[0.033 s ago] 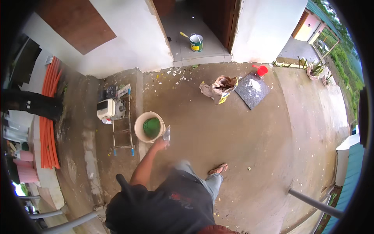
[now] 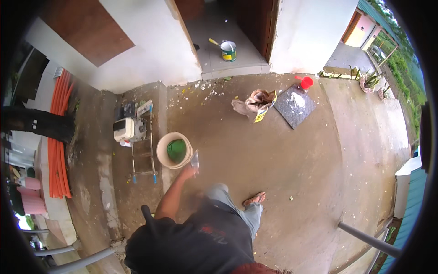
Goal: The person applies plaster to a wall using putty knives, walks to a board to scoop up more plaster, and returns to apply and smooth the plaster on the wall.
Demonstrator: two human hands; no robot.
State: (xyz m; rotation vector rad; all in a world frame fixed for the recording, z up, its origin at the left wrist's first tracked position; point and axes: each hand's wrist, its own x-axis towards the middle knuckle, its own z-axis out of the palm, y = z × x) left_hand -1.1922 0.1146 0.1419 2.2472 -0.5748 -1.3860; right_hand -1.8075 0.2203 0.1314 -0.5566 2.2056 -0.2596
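Beneath and all around the left hand (image 2: 189,172), a broad, damp-looking brown concrete floor (image 2: 273,169). Far ahead of the grip, a tall white-painted wall (image 2: 150,41) beside an open doorway (image 2: 207,29). Far to the grip's left, a bundle of long orange pipes (image 2: 57,137); nearer on that side, a white-and-black engine-like machine (image 2: 130,130) by a slim metal frame (image 2: 152,137) with blue ends. Ahead and well right of the grip, a dark grey square slab (image 2: 292,119) bearing white powder (image 2: 298,100), with a crumpled brown paper sack (image 2: 246,108) to the slab's left. Just ahead-left of the grip, a round cream plastic bucket (image 2: 162,147) containing something green (image 2: 176,150), kind impossible to tell. Well beyond, in the doorway, a round green can (image 2: 229,55). Far ahead-right, at the slab's far corner, a red plastic dipper (image 2: 306,82). Closed narrowly around a small grey metal trowel (image 2: 195,159), blade pointing ahead, near the bucket's right rim; cannot tell if touching. For the right hand's grip, cannot tell.
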